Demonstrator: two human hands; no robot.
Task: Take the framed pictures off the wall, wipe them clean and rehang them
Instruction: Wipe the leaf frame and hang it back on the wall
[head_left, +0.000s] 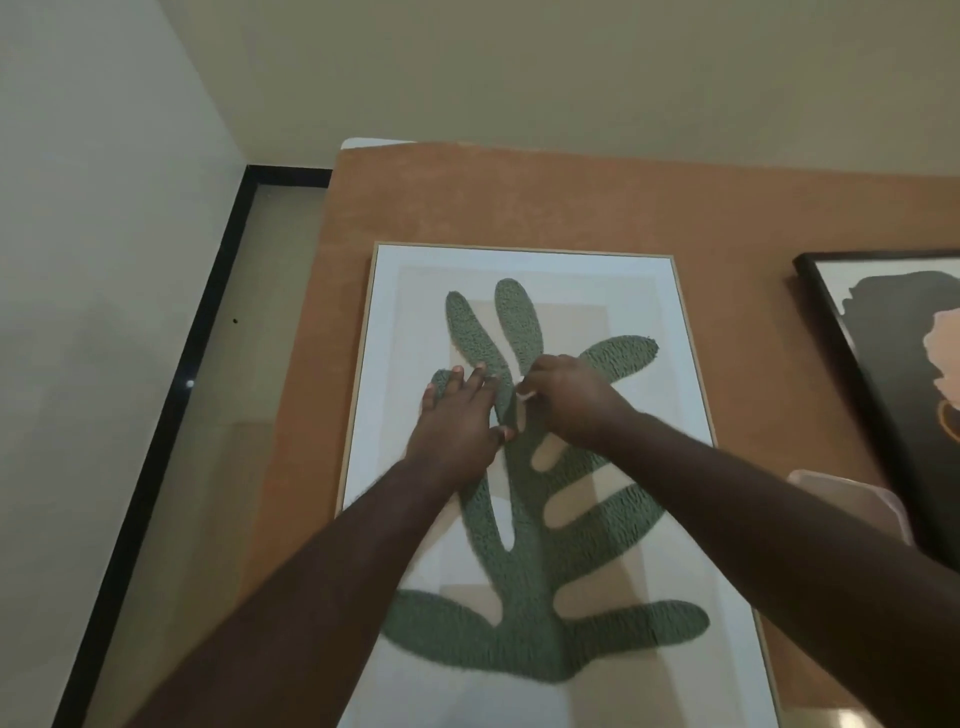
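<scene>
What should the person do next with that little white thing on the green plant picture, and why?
Probably slide the right hand, which pinches a small white wipe, onward over the green plant picture. The left hand rests flat on the picture, steadying it where it lies on the orange surface, and most of its face lies beyond where the wipe now sits.

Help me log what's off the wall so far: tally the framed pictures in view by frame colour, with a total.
Light wood frame: 1, the green plant picture, lying flat on the orange surface under the left hand and right hand
Black frame: 1, the dark-framed picture, cut off at the right edge
Total: 2
</scene>
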